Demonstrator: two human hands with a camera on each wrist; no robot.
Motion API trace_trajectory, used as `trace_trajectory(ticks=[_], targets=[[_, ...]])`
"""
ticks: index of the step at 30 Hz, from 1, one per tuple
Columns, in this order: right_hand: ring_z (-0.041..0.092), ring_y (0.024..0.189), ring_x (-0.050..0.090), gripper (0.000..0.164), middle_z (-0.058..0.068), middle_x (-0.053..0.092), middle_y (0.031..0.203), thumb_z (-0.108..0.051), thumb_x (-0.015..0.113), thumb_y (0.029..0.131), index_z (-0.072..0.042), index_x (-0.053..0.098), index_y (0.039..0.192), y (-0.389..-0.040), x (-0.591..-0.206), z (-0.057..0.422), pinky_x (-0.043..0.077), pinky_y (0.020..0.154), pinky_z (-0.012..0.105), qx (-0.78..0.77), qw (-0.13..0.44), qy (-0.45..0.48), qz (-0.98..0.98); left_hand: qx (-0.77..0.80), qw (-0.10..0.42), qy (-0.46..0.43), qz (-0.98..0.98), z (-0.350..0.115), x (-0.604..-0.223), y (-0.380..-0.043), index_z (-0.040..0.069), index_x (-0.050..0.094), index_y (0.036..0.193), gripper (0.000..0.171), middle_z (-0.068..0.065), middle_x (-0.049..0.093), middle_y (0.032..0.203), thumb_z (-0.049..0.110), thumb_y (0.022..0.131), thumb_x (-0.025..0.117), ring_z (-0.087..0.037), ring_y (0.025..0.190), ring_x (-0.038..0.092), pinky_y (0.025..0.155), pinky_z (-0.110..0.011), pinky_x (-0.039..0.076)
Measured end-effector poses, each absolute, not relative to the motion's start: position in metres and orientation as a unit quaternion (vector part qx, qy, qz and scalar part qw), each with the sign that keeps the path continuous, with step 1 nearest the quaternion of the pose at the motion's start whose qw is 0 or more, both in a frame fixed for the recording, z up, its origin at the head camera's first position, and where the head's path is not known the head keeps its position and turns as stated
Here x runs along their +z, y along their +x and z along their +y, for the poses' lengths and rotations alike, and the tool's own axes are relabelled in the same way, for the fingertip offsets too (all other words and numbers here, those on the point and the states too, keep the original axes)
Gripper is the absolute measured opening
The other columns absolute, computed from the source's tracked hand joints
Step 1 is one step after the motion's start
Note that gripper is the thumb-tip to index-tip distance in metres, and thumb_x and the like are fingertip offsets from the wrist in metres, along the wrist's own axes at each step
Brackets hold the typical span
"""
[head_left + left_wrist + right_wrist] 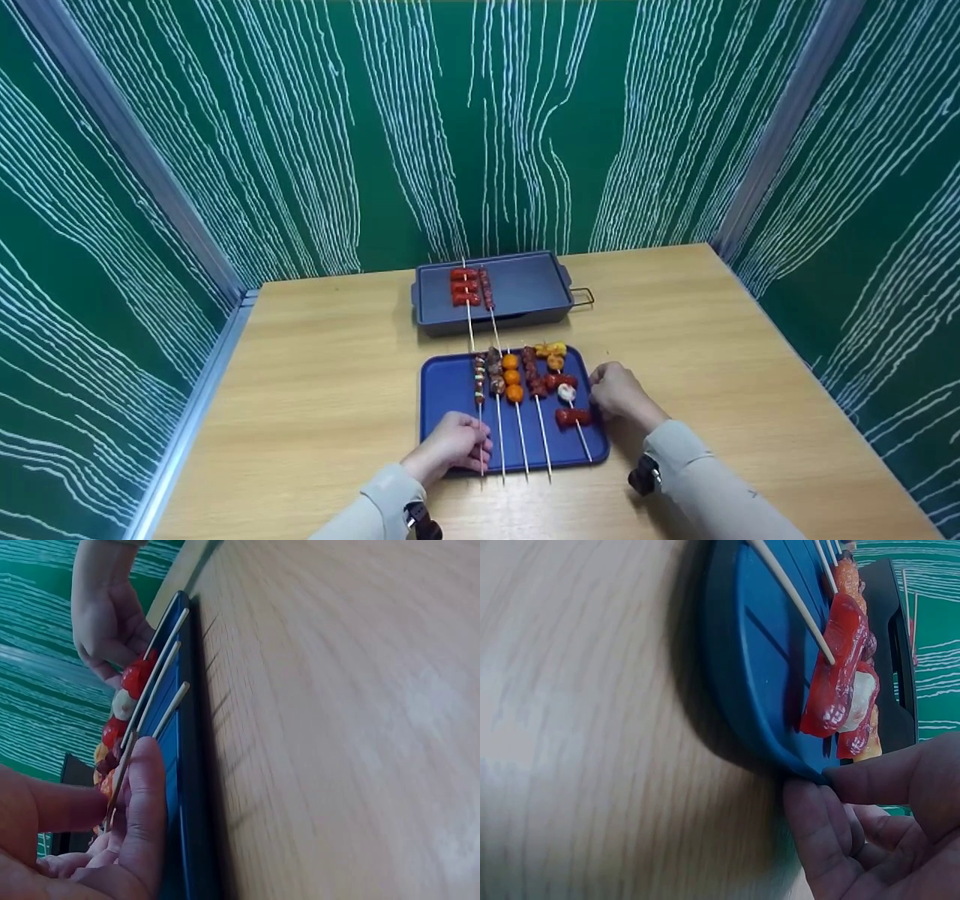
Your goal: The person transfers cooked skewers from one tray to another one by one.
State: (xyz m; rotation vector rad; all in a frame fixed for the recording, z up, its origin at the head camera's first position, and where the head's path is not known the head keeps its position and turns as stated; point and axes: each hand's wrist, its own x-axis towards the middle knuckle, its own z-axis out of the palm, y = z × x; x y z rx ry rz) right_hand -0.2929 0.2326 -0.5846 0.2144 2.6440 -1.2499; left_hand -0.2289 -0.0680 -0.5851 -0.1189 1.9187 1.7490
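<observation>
My left hand (pixel 454 442) pinches the bare stick of the leftmost skewer (pixel 480 379), threaded with small brown, green and pale pieces, over the front of a blue tray (pixel 442 386). Thumb and finger meet round that stick in the left wrist view. At the tray's right edge my right hand (pixel 621 391) grips the rim between thumb and fingers, plain in the right wrist view. Between the hands lie a brown meat skewer (pixel 496 375), an orange-ball skewer (pixel 512 378), a dark red meat skewer (pixel 532 373) and a mixed skewer with red sausage pieces (pixel 573 417).
Behind the tray stands a dark grey grill pan (pixel 525 285) with a wire handle (pixel 583 297) at its right. On its left part lie a red sausage skewer (pixel 464 288) and a thin meat skewer (pixel 487 289), sticks pointing toward the tray. Green walls surround the wooden table (pixel 322 390).
</observation>
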Motion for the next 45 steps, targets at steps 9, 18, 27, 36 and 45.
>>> trace_trajectory(ticks=[9,18,27,36,45], targets=[[0.015,0.045,0.056,0.013,0.007,0.056,0.064,0.008,0.05,0.075,0.001,0.06,0.081,-0.292,-0.586,0.233,0.053,0.04,0.03,-0.421,0.101,0.072,0.898,0.6,0.227,-0.036,0.766,-0.071,-0.583,-0.228,-0.008,0.06,0.094,0.009,-0.009,0.057,0.07,-0.004,0.086,0.06,-0.015,0.049,0.057,0.05,-0.032,0.059],[0.018,0.048,0.058,0.013,0.011,0.058,0.072,0.008,0.053,0.077,0.004,0.06,0.087,-0.294,-0.584,0.233,0.055,0.041,0.032,-0.424,0.113,0.08,0.895,0.583,0.216,-0.047,0.782,-0.069,-0.581,-0.23,-0.005,0.057,0.094,0.015,-0.015,0.064,0.077,-0.007,0.083,0.066,-0.018,0.053,0.063,0.05,-0.032,0.059],[0.016,0.045,0.056,0.01,0.007,0.056,0.065,0.008,0.051,0.078,0.0,0.058,0.082,-0.294,-0.586,0.233,0.053,0.04,0.03,-0.425,0.11,0.076,0.895,0.545,0.191,-0.052,0.815,-0.07,-0.571,-0.243,0.0,0.06,0.087,0.007,-0.016,0.065,0.077,0.0,0.084,0.065,-0.019,0.052,0.063,0.048,-0.033,0.059],[0.014,0.043,0.051,0.014,0.004,0.053,0.059,0.009,0.049,0.077,0.0,0.058,0.08,-0.294,-0.587,0.233,0.05,0.038,0.028,-0.434,0.108,0.079,0.891,0.57,0.165,-0.05,0.803,-0.069,-0.529,-0.276,-0.001,0.059,0.096,0.008,-0.024,0.067,0.09,0.004,0.09,0.06,-0.018,0.054,0.06,0.049,-0.032,0.058],[0.014,0.044,0.053,0.014,0.004,0.053,0.061,0.009,0.048,0.078,-0.001,0.058,0.076,-0.291,-0.586,0.231,0.053,0.039,0.03,-0.443,0.099,0.081,0.887,0.585,0.113,-0.027,0.803,-0.068,-0.498,-0.303,-0.002,0.06,0.1,0.013,-0.023,0.066,0.091,0.006,0.09,0.06,-0.018,0.056,0.061,0.049,-0.028,0.057]])
